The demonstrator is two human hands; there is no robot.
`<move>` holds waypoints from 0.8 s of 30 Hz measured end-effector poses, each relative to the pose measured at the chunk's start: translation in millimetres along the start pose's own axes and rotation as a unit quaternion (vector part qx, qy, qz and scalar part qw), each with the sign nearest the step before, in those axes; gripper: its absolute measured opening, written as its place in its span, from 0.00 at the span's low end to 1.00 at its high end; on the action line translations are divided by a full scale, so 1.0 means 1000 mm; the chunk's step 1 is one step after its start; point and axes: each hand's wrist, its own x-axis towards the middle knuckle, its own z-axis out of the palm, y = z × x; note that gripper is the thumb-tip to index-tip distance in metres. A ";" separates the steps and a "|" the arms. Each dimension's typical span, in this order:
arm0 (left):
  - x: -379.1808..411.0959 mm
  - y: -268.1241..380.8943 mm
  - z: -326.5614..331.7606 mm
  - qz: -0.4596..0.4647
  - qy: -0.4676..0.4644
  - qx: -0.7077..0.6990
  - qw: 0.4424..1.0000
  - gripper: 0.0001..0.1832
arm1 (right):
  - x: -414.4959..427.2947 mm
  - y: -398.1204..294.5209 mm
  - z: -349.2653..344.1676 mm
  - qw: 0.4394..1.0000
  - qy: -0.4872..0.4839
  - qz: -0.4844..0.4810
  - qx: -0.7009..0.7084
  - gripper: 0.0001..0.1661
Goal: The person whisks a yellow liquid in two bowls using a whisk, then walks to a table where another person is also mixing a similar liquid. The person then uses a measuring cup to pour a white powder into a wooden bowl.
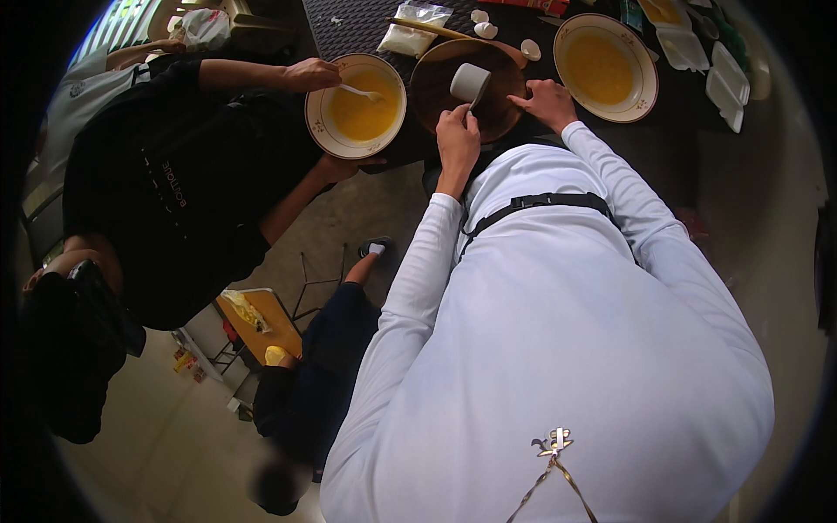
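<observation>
My left hand (460, 142) grips the thin handle of a white measuring cup (465, 81). The cup is tipped on its side above a round brown wooden bowl (431, 98), and its inside is turned from view. At the bowl's right rim is my right hand (549, 106), thumb over the edge. To the right stands a patterned dish (649, 98) of yellow beaten egg (598, 68). Left of the bowl, a co-worker's hand (315, 75) holds a white plastic utensil (356, 90) in a second dish (314, 121) of yellow liquid.
Behind the bowl lie a clear bag of white powder (412, 36), a wooden stick (428, 27) and eggshells (486, 30), (530, 50). White foam containers (727, 82) are at the right. The co-worker in black (196, 176) stands close on my left, another person (327, 366) further behind.
</observation>
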 end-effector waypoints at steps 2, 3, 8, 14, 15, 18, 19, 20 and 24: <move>0.002 -0.006 0.009 -0.002 -0.009 -0.055 0.998 0.14 | -0.001 0.000 -0.001 1.000 -0.003 0.000 0.005 0.30; 0.003 -0.009 0.013 -0.025 -0.029 -0.087 0.995 0.14 | -0.001 0.000 0.000 1.000 -0.004 -0.001 0.009 0.30; 0.005 0.011 0.002 -0.064 -0.078 -0.136 0.986 0.14 | -0.001 0.002 0.000 1.000 -0.012 -0.001 0.018 0.30; 0.000 0.015 -0.005 0.034 -0.055 -0.088 0.994 0.13 | 0.000 0.000 -0.003 1.000 -0.018 0.006 0.025 0.30; -0.001 0.019 -0.008 0.033 -0.064 -0.085 0.994 0.13 | -0.001 -0.001 -0.004 0.999 -0.017 0.006 0.028 0.30; -0.001 0.024 -0.010 0.044 -0.067 -0.072 0.994 0.13 | 0.000 -0.002 -0.004 0.999 -0.015 0.008 0.027 0.29; -0.002 0.027 -0.010 0.051 -0.065 -0.069 0.994 0.14 | 0.000 -0.001 -0.003 1.000 -0.014 0.009 0.025 0.28; -0.003 0.030 -0.011 0.057 -0.063 -0.066 0.994 0.14 | 0.000 -0.001 -0.003 1.000 -0.015 0.007 0.024 0.28; -0.005 0.033 -0.010 0.073 -0.063 -0.057 0.994 0.14 | 0.000 0.000 -0.003 1.000 -0.015 0.000 0.022 0.26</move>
